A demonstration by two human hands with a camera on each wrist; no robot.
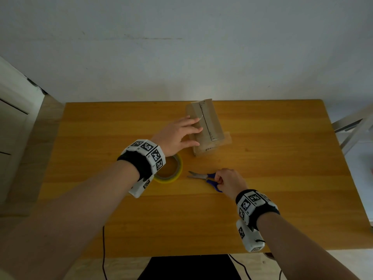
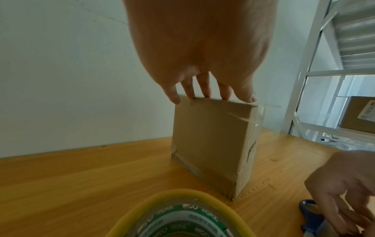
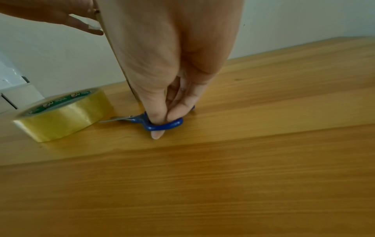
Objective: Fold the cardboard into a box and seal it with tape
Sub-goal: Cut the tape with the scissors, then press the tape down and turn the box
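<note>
Scissors (image 1: pixel 207 179) near the table's (image 1: pixel 282 178) front are pinched by the right hand (image 1: pixel 230 181), thumb through a handle loop. Farther back, the box (image 1: pixel 207 126) is touched on top by the left hand's (image 1: pixel 177 136) straight, spread fingers (image 2: pixel 205 86), tape (image 1: pixel 169 170) nearby.

A plain storeroom or packing room, by the look of it: a bare white wall (image 1: pixel 181 47) behind a wooden worktop (image 1: pixel 262 199), white metal shelving (image 2: pixel 316 72) to the right carrying a labelled cardboard carton (image 2: pixel 359 113), white cabinet (image 1: pixel 12 110) at left.
</note>
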